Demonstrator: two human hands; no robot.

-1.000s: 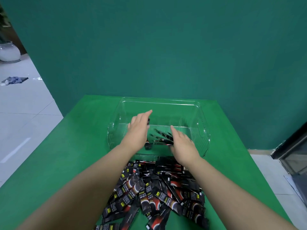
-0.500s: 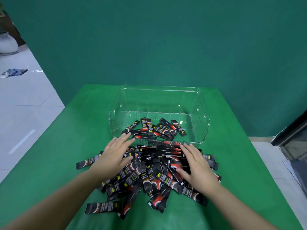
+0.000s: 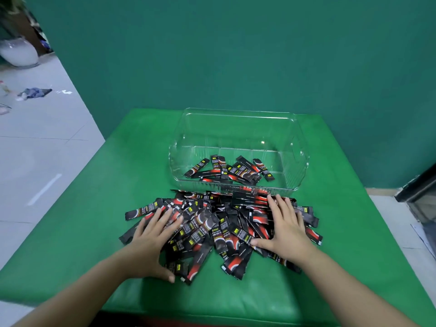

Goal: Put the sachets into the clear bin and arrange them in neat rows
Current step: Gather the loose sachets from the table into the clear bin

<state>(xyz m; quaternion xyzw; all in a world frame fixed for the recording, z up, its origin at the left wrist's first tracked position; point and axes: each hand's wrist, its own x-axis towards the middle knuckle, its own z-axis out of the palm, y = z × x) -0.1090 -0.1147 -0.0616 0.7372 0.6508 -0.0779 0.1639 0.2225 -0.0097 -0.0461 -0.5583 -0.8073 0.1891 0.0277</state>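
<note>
Hands lie flat on the loose pile of sachets (image 3: 221,227) at the near middle of the green desk (image 3: 94,208): left hand (image 3: 153,241) on its left flank, right hand (image 3: 286,228) on its right, each grip spread wide and closed on nothing. The clear bin (image 3: 299,161) stands just beyond, holding a small jumbled handful of sachets (image 3: 228,171). Good practice now, I judge, is to square a modest bundle (all lengthwise) before lifting, since a big scoop would likely spill and land crooked.
</note>
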